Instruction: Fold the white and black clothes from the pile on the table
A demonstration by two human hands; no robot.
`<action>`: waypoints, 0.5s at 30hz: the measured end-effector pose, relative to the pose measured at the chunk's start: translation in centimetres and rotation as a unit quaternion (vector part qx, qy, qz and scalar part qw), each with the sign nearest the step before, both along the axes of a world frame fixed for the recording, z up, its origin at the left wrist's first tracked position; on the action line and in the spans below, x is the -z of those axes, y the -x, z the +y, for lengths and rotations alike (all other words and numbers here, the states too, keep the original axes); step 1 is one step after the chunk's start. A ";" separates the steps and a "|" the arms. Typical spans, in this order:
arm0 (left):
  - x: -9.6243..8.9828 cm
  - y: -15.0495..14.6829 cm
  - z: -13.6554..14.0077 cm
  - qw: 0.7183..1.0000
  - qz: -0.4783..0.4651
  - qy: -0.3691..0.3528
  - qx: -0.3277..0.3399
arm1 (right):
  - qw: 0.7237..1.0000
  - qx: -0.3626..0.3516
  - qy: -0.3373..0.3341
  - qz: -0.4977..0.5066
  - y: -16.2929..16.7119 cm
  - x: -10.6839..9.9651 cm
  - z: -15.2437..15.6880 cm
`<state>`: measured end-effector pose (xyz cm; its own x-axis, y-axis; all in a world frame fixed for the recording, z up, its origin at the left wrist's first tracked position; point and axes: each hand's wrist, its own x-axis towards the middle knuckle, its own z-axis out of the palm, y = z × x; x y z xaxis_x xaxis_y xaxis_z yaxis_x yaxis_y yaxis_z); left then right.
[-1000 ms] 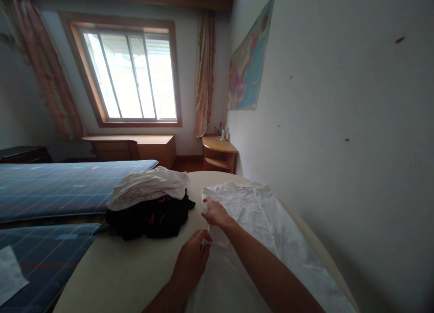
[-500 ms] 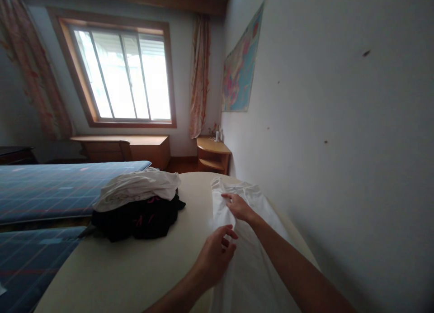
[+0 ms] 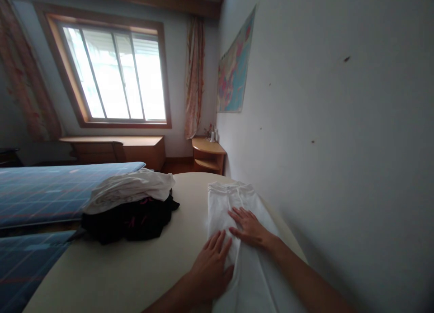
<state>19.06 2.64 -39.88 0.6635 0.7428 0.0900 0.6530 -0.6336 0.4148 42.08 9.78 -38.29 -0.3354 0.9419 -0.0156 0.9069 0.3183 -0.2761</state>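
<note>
White trousers [image 3: 220, 204], with a gathered waistband at the far end, lie lengthwise on the right part of a cream round-edged table [image 3: 162, 258]. My left hand [image 3: 212, 265] rests on their left edge, fingers stretched out. Farther up the cloth, my right hand [image 3: 249, 227] lies flat with its fingers spread. Neither hand grips the fabric. The near end of the trousers runs out of the bottom of the view, partly under my forearms.
On the table's left stands a pile: a crumpled white garment [image 3: 132, 188] over a black one [image 3: 135, 222] with pink marks. A blue checked mattress [image 3: 50, 191] adjoins on the left. The wall [image 3: 322, 191] rises close along the right side.
Both hands have gone from curled fingers to spread ones on the cloth. The right hand has come nearer, and the waistband end now lies flatter and squarer. The view has turned slightly right.
</note>
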 end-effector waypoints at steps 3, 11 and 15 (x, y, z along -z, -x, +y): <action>0.7 0.7 0.4 1.000 0.004 -0.023 0.016 | 1.000 0.005 -0.007 0.003 0.6 0.3 -0.2; 1.0 4.5 3.2 0.997 0.028 -0.069 0.010 | 1.000 0.008 -0.018 0.014 5.1 0.3 2.1; 0.5 6.6 5.5 0.996 0.034 -0.079 -0.004 | 1.000 0.004 -0.024 0.021 7.5 0.5 4.6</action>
<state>12.41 8.09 -40.36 0.6657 0.7286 0.1616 0.6822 -0.6818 0.2641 34.62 14.38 -38.74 -0.3272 0.9440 0.0426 0.8977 0.3246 -0.2980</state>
